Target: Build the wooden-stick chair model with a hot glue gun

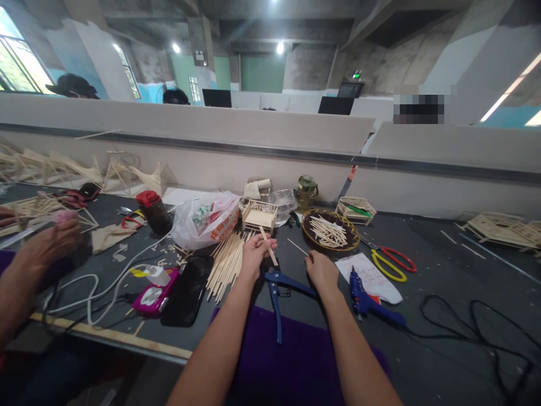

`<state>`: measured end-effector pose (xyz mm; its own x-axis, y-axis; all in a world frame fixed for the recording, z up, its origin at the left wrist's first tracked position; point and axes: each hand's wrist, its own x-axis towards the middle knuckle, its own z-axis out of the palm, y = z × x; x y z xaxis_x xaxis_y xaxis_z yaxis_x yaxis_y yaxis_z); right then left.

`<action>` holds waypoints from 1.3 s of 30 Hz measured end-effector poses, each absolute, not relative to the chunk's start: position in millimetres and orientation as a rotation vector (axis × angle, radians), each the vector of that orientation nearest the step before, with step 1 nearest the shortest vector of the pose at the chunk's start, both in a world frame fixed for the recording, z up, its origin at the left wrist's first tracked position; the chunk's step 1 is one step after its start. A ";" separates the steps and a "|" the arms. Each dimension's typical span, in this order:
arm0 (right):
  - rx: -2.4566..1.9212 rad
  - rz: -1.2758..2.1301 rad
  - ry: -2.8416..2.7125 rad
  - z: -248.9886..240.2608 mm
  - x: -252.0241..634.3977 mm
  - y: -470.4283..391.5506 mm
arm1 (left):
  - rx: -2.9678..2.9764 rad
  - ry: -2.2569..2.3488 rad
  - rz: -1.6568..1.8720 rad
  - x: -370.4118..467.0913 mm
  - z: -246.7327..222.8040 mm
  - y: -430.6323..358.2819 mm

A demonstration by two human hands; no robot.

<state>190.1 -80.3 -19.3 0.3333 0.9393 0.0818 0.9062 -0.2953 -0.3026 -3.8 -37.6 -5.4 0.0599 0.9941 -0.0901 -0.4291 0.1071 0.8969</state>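
Thin wooden sticks [269,246] are pinched in my left hand [255,255], above the table's middle. My right hand [323,273] is closed on a single thin wooden stick [298,247] that points up and to the left. Between and just below my hands lies a blue hand cutter [274,287], its handles spread apart. A pile of long wooden sticks [226,265] sits left of my left hand. Beyond my right hand stands a round woven basket [310,234] with short cut sticks [329,231] in it.
A blue glue gun [367,299] with a black cord lies at right, by a paper sheet [380,282] and red-and-yellow scissors [391,262]. At left are a black phone [186,293], pink power block [156,293] and plastic bag [207,220]. A co-worker's hand [51,242] is far left.
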 end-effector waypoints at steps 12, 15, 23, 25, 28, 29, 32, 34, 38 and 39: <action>-1.525 0.895 -0.894 -14.4 185.3 -78.8 | 0.843 0.901 1.236 -2.9 -7.2 -38.5; -1.343 0.992 -0.703 -10.2 197.4 -75.2 | 0.849 0.903 1.222 -2.2 -8.6 -38.0; -1.047 1.195 -0.444 -5.2 220.5 -72.4 | 0.848 0.910 1.203 -0.6 -10.2 -37.8; -1.020 1.208 -0.419 -6.2 220.9 -71.4 | 0.853 0.908 1.202 -0.5 -10.3 -38.1; -1.018 1.187 -0.405 -7.8 220.7 -70.2 | 0.865 0.909 1.194 -0.2 -10.6 -38.2; -1.027 1.170 -0.409 -8.1 220.1 -70.2 | 0.871 0.912 1.192 -0.1 -10.7 -38.1; -1.073 1.114 -0.462 -7.9 214.1 -72.4 | 0.890 0.916 1.181 0.4 -10.8 -38.2; -1.108 1.096 -0.528 -7.3 205.2 -75.0 | 0.896 0.902 1.166 0.9 -10.3 -38.8; -1.237 0.975 -1.071 -9.2 180.7 -80.3 | 0.922 0.828 1.142 3.1 -7.4 -42.3; -1.279 0.891 -1.248 -10.5 175.0 -81.2 | 0.937 0.809 1.143 4.1 -6.4 -43.6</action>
<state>175.0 -81.2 -10.5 0.1670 0.9720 0.1654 0.1592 0.1390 -0.9774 4.1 -43.6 -6.4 0.2303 0.9715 -0.0563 -0.3765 0.1423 0.9154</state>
